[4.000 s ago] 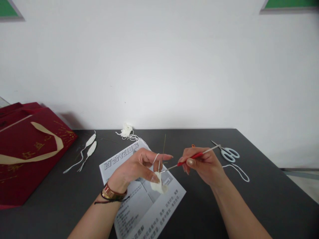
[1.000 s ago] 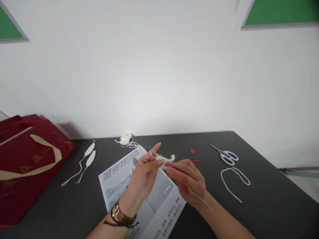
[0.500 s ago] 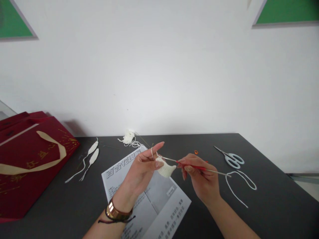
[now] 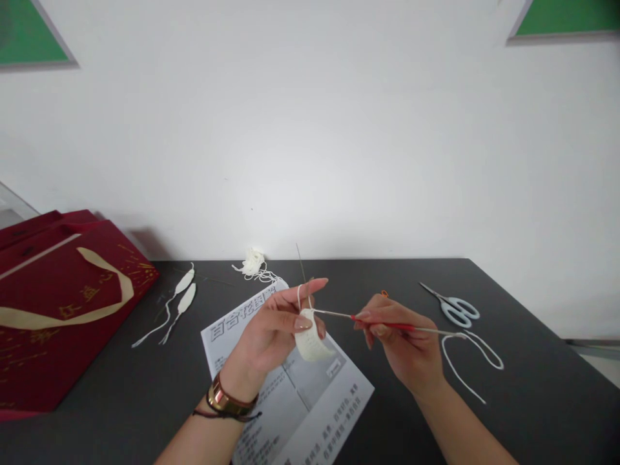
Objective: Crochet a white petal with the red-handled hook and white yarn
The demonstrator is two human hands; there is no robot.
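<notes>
A small white knitted piece [image 4: 312, 345] hangs over the paper [image 4: 334, 420], its top edge pinched between the thumb and fingers of the left hand [image 4: 274, 329]. White yarn [image 4: 299, 297] loops around that hand's outstretched forefinger. To the right of the paper, the right hand [image 4: 407, 345] is clamped on the red handle of a hook [image 4: 404, 327], whose metal end meets the piece's top edge. A thin wire [image 4: 300, 260] shows beyond the paper. At the paper's far edge lies a heap of thread [image 4: 252, 261]. Farther right of the paper are scissors [image 4: 453, 309] and a loose cord [image 4: 477, 358]. Left of it lie two white petals [image 4: 186, 297], then a dark red bag [image 4: 58, 349]. All rest on a dark table [image 4: 542, 407].
</notes>
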